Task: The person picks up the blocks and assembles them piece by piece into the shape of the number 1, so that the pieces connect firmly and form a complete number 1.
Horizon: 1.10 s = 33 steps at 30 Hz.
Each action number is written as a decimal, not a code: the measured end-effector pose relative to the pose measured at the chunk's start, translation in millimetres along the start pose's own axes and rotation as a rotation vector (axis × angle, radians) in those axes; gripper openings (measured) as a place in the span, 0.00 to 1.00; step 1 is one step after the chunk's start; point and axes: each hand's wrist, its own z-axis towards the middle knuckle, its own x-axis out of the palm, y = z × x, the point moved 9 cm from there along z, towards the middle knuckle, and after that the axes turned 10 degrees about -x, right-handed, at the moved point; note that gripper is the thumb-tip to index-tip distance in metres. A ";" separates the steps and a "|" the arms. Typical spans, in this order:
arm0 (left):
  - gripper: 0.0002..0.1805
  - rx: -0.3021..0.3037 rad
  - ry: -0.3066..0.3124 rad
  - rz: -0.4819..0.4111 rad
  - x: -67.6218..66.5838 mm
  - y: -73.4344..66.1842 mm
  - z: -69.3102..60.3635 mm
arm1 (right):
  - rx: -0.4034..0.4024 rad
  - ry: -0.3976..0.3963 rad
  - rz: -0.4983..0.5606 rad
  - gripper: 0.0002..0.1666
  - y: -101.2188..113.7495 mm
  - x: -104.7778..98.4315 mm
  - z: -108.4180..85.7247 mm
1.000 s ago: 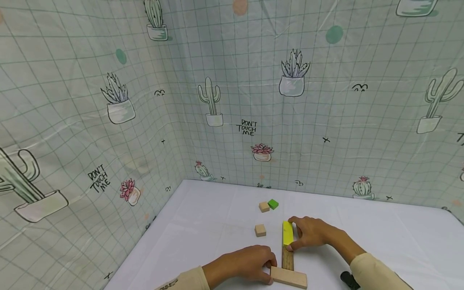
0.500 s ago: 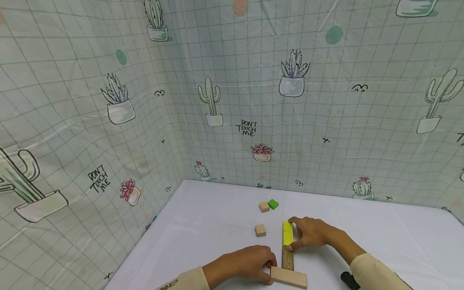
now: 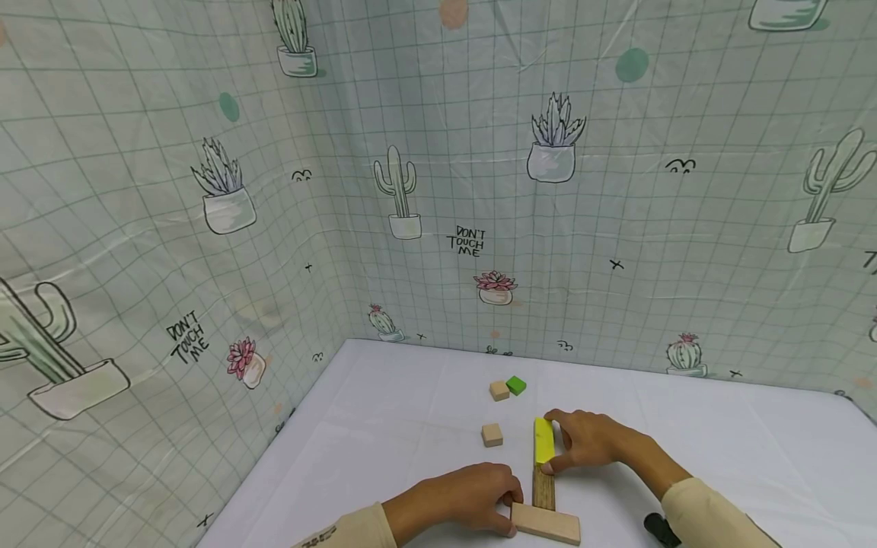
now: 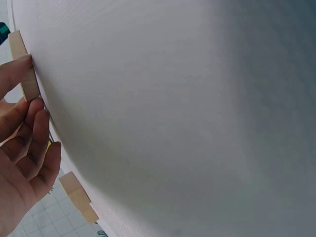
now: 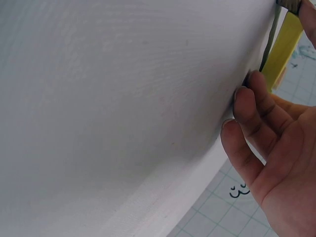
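A pale wooden plank (image 3: pixel 548 524) lies crosswise at the front of the table. My left hand (image 3: pixel 474 496) pinches its left end between thumb and fingers; the left wrist view shows the thumb on the plank (image 4: pixel 30 81). A darker brown wooden block (image 3: pixel 544 489) runs away from the plank's far side. Beyond that, in line with it, lies a yellow block (image 3: pixel 543 440). My right hand (image 3: pixel 588 439) holds the yellow block from the right, index finger at its far end and thumb at its near end, close to the brown block.
A small pale wooden cube (image 3: pixel 492 435) sits left of the yellow block. Farther back, another pale cube (image 3: pixel 499 391) is beside a green cube (image 3: pixel 517 386). A black object (image 3: pixel 661 528) lies by the right sleeve. Patterned cloth (image 3: pixel 425 190) hangs behind the white table (image 3: pixel 384 411).
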 end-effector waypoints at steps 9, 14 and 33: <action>0.15 0.006 -0.003 -0.005 -0.9 -1.5 -0.7 | 0.005 0.000 0.013 0.54 -1.6 0.4 0.4; 0.14 0.011 -0.003 -0.009 -1.1 -2.6 -1.3 | 0.010 0.002 0.028 0.54 -1.8 0.8 0.4; 0.14 0.004 0.000 -0.014 -0.7 -1.5 1.0 | 0.012 -0.005 0.032 0.54 -0.2 -0.8 -0.4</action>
